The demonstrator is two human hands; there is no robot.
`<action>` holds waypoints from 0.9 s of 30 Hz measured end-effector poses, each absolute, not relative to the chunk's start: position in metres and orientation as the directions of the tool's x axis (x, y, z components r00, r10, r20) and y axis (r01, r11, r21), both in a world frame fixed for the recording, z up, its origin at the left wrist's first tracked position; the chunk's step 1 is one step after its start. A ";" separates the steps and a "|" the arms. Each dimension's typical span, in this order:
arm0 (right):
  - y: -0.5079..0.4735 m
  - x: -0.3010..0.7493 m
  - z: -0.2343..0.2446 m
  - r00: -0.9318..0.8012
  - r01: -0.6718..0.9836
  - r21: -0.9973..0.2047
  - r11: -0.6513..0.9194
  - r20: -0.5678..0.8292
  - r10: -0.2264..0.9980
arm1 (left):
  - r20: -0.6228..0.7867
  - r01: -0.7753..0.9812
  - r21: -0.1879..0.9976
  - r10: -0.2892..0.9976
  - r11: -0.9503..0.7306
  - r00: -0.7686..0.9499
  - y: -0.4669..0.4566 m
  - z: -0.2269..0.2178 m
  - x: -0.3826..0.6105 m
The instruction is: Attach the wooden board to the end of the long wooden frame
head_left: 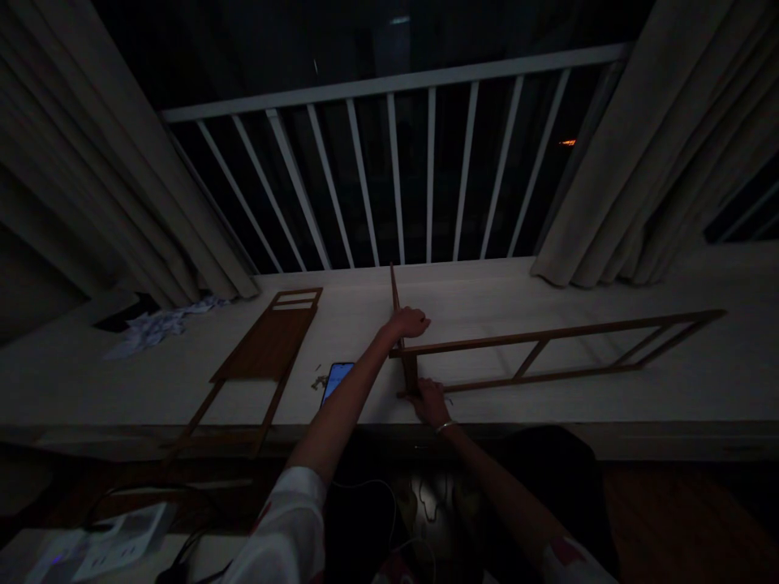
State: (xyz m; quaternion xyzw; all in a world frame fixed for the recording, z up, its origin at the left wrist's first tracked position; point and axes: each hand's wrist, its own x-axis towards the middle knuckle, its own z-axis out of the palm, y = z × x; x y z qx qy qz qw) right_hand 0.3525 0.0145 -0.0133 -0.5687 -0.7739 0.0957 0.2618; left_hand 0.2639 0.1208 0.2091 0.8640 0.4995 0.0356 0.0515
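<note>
My left hand (409,323) is closed over the top corner of a long wooden ladder-like frame (548,354) standing on edge on a pale ledge (487,296). A thin wooden slat (394,292) rises from that corner toward the railing. My right hand (431,401) grips the frame's lower near corner at the ledge's front edge; a bracelet is on that wrist. The light is very dim.
A second wooden frame with a solid panel (261,349) lies flat at the left. A lit phone (337,380) lies beside my left forearm. Crumpled paper (161,324) sits far left. White railing (395,170) and curtains (639,162) stand behind the ledge.
</note>
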 end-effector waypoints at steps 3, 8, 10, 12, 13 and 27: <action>0.015 0.352 -0.014 -0.214 0.829 -0.450 0.332 0.293 0.932 | 0.028 0.909 0.076 0.912 -0.410 0.409 0.119 0.202 0.265; 0.016 0.353 -0.018 -0.215 0.826 -0.446 0.346 0.318 0.923 | 0.124 0.940 0.040 0.935 -0.339 0.332 0.110 0.200 0.278; 0.015 0.353 -0.018 -0.221 0.826 -0.443 0.348 0.313 0.924 | 0.167 0.942 0.035 0.931 -0.335 0.325 0.106 0.201 0.281; 0.015 0.353 -0.016 -0.225 0.825 -0.444 0.349 0.307 0.925 | 0.196 0.942 0.030 0.926 -0.335 0.324 0.102 0.202 0.282; 0.015 0.353 -0.015 -0.226 0.824 -0.447 0.347 0.302 0.926 | 0.206 0.942 0.028 0.924 -0.335 0.323 0.101 0.202 0.282; 0.020 0.353 -0.031 -0.218 0.826 -0.428 0.366 0.356 0.909 | 0.303 0.960 0.010 0.916 -0.279 0.263 0.092 0.198 0.279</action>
